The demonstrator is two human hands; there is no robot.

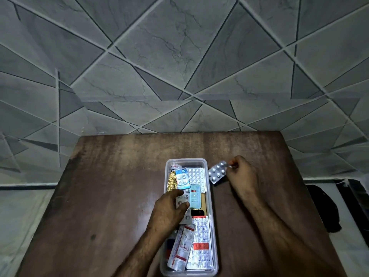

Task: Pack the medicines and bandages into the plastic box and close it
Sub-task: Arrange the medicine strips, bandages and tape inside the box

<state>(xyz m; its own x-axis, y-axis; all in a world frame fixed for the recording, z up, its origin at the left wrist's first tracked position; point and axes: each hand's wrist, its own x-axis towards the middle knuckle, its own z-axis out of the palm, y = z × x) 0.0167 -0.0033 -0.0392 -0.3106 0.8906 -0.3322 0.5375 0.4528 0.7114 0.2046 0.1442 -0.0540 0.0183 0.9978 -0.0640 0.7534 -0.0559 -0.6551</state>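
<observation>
A clear plastic box (213,226) stands lengthwise in the middle of the brown table, without a lid and filled with several blister strips. My left hand (169,208) reaches into its middle and pinches a silver strip (182,199) between fingers and thumb. A white tablet sheet (196,176) and a gold strip (171,181) lie at the far end. A red-and-white sheet (200,242) lies at the near end. My right hand (240,172) pinches a silver blister strip (217,172) just right of the box's far corner, above the table.
The wooden table (111,186) has bare surface left and right of the box. Behind it rises a grey tiled wall (179,56). A dark object (323,208) lies on the floor at the right. No lid is in view.
</observation>
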